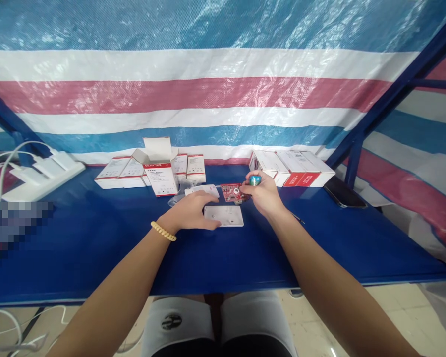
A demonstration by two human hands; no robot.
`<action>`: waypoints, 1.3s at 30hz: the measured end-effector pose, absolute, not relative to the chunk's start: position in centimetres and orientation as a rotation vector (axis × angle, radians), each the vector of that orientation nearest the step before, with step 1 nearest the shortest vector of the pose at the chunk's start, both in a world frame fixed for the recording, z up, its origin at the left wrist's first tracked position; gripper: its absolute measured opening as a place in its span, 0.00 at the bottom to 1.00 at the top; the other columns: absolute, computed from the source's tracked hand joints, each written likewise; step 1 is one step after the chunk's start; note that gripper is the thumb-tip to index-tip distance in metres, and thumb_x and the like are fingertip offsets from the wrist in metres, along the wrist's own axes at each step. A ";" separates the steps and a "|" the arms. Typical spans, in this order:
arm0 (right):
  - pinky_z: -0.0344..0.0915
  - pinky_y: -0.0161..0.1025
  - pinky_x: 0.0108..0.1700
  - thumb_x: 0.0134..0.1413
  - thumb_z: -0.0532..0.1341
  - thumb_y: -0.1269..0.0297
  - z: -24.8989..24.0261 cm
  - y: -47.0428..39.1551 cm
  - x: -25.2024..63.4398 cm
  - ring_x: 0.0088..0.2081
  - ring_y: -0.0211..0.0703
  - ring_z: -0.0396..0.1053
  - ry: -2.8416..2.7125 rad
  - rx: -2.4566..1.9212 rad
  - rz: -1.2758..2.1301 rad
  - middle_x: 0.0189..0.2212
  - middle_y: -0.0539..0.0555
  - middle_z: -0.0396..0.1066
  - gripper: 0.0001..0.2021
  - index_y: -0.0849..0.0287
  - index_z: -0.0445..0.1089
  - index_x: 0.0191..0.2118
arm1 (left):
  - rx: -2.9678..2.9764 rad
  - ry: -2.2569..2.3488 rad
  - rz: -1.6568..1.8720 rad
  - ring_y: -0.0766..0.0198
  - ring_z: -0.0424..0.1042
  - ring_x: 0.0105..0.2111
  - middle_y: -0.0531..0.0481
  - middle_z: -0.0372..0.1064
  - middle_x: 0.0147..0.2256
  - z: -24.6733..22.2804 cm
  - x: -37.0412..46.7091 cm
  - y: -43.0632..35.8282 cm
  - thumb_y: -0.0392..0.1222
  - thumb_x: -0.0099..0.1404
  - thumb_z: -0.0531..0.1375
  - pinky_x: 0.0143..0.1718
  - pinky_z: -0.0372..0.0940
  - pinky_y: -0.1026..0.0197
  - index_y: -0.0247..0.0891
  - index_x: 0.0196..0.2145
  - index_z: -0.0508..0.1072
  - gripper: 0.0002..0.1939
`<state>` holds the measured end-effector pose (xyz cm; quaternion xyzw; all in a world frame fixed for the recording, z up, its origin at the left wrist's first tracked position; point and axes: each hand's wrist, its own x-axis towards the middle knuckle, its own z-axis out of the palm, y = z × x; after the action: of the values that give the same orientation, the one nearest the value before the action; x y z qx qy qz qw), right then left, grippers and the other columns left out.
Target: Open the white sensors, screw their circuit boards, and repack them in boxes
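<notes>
My left hand (193,209) is at a flat white plastic casing half (228,216), thumb and fingers spread around its left end. Those fingers also partly cover a second white plastic piece (208,190) lying just behind. My right hand (264,194) is closed on a small shiny teal rounded piece (255,180), whose kind I cannot make out. A red circuit board (230,192) with a round white part on it is beside the right fingertips. Whether those fingers touch the board is hard to see.
An open detector box (161,176) stands upright at the back left among several closed boxes (113,171). More boxes (301,168) stand at the back right, near a dark phone (345,192). A white power strip (46,178) with plugs sits left. Clear plastic (176,199) lies beside the open box.
</notes>
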<state>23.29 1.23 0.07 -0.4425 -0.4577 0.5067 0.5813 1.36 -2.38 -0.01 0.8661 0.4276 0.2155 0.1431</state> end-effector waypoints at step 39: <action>0.56 0.34 0.22 0.27 0.71 0.69 0.3 1.6 24.1 0.20 0.32 0.59 -1.092 -0.965 1.146 0.17 0.42 0.61 0.16 0.56 0.62 0.22 | 2.406 1.421 0.966 0.65 0.66 0.23 0.51 0.71 0.23 -0.2 0.7 -1.3 0.44 0.67 0.56 0.26 0.57 0.62 0.37 0.27 0.73 0.13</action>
<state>24.11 1.60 0.34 -0.4164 -0.4710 0.4944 0.6003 0.71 -1.31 -0.18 0.8104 0.4786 0.3252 0.0922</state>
